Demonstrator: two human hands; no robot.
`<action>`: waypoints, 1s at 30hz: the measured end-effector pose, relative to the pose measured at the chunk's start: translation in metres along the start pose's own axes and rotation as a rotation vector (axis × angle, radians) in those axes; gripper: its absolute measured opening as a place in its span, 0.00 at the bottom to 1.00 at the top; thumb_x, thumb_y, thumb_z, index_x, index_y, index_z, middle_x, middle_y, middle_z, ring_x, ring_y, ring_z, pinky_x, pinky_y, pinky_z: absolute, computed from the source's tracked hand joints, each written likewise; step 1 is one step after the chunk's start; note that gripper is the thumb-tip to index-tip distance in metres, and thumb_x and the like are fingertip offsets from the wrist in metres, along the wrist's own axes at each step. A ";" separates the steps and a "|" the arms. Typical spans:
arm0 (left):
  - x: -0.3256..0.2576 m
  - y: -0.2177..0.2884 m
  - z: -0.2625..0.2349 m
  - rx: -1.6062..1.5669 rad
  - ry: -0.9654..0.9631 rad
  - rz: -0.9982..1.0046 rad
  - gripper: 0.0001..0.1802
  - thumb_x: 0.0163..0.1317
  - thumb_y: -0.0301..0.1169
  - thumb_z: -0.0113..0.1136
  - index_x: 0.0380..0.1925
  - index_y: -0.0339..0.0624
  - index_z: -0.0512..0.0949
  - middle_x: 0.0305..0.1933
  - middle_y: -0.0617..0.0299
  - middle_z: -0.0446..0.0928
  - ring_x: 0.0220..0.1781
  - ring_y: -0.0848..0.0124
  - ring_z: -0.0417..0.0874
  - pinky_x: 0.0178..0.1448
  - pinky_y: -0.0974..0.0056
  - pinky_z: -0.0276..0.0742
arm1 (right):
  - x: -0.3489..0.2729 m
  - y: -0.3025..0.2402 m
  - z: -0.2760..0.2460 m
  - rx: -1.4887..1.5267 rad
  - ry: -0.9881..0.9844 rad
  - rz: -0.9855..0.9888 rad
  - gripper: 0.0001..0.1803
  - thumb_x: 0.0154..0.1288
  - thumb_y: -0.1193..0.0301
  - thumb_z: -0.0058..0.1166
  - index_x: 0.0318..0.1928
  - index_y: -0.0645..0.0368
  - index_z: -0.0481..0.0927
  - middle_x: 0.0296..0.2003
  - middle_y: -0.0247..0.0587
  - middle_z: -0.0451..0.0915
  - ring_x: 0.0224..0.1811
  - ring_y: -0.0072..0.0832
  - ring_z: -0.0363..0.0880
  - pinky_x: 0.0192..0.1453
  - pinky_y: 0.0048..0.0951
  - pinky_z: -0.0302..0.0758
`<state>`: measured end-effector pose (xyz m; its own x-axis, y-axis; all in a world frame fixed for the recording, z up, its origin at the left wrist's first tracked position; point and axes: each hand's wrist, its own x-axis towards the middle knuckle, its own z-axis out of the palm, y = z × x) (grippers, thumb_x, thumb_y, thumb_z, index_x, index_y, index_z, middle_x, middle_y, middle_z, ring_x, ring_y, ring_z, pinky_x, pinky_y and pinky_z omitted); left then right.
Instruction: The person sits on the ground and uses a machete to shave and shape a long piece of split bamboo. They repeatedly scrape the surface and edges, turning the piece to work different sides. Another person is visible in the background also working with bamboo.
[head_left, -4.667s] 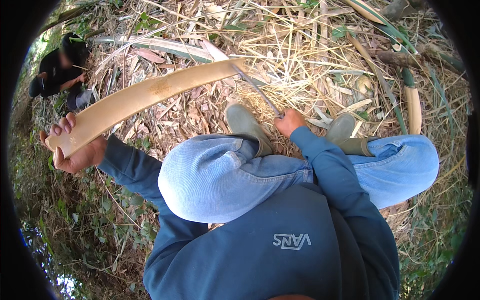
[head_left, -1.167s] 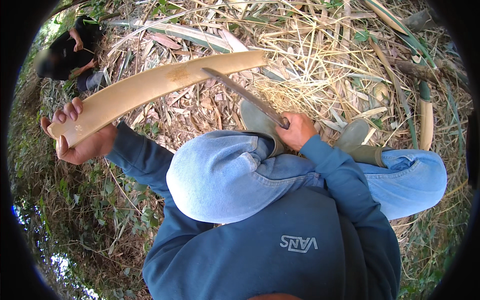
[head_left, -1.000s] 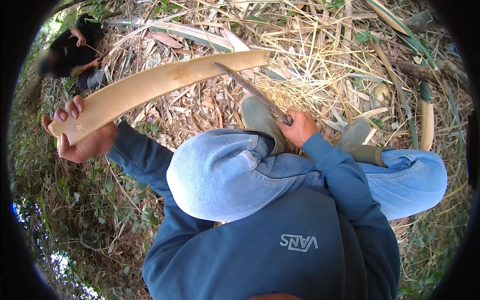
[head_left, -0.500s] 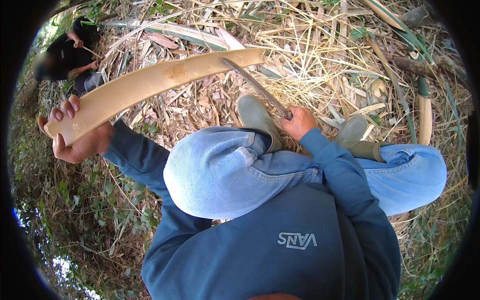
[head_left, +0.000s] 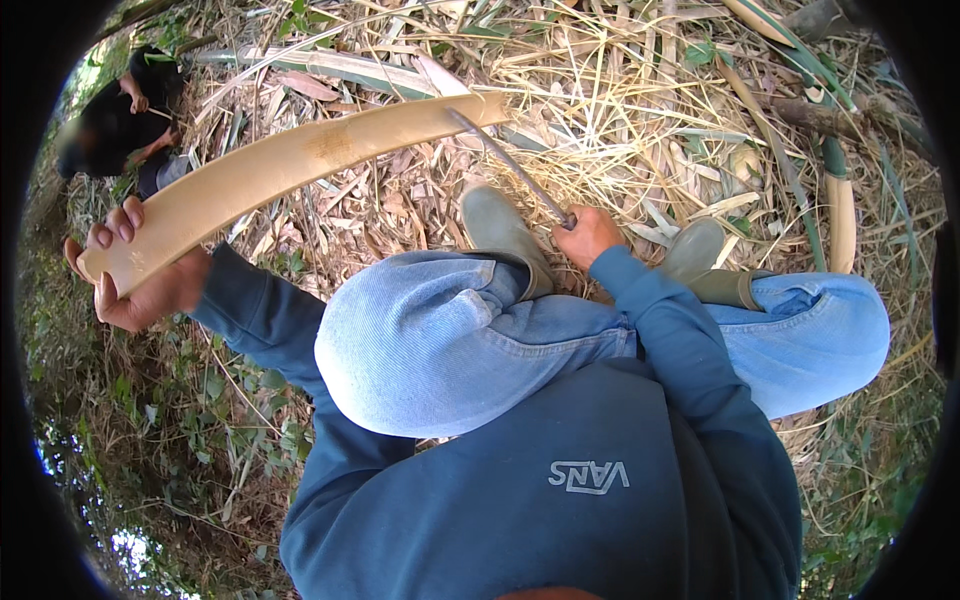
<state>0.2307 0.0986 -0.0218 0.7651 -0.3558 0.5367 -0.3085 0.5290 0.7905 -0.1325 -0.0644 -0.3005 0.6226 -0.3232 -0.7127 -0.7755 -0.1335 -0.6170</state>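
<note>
Left hand [head_left: 165,285] extended sideways, fingers [head_left: 131,210] curled; right hand [head_left: 590,238] clenched, seemingly palm down.

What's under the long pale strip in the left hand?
Dry leaf litter shows along both edges of the strip. The left hand holds one end, partly hidden by it. Whatever lies directly beneath is covered.

Soft daylight; pale-tan curved bamboo strip [head_left: 270,168] crisp; white glare [head_left: 130,548], eight o'clock; fisheye edges bowed, blackened.
</note>
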 end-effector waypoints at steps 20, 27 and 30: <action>0.007 -0.002 -0.002 -0.033 0.004 -0.048 0.25 0.46 0.37 0.47 0.48 0.44 0.69 0.31 0.55 0.68 0.28 0.64 0.69 0.34 0.57 0.66 | 0.006 0.004 0.000 -0.027 -0.010 0.071 0.18 0.53 0.60 0.54 0.34 0.64 0.82 0.30 0.59 0.82 0.36 0.51 0.82 0.47 0.44 0.77; 0.011 -0.002 0.003 -0.026 0.003 -0.035 0.28 0.45 0.38 0.48 0.50 0.43 0.68 0.32 0.55 0.67 0.29 0.64 0.68 0.35 0.57 0.66 | 0.004 0.002 0.006 -0.018 0.044 0.041 0.19 0.53 0.60 0.54 0.30 0.66 0.80 0.28 0.61 0.80 0.34 0.53 0.81 0.44 0.44 0.77; 0.010 -0.002 0.004 -0.036 -0.028 -0.047 0.28 0.45 0.37 0.48 0.50 0.42 0.68 0.32 0.55 0.67 0.29 0.64 0.68 0.35 0.57 0.67 | 0.009 0.009 0.004 -0.042 0.036 0.113 0.18 0.52 0.60 0.54 0.30 0.66 0.80 0.28 0.61 0.80 0.34 0.53 0.81 0.45 0.45 0.76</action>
<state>0.2372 0.0905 -0.0169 0.7619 -0.4026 0.5074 -0.2516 0.5380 0.8045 -0.1338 -0.0643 -0.3142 0.5275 -0.3715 -0.7640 -0.8447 -0.1328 -0.5186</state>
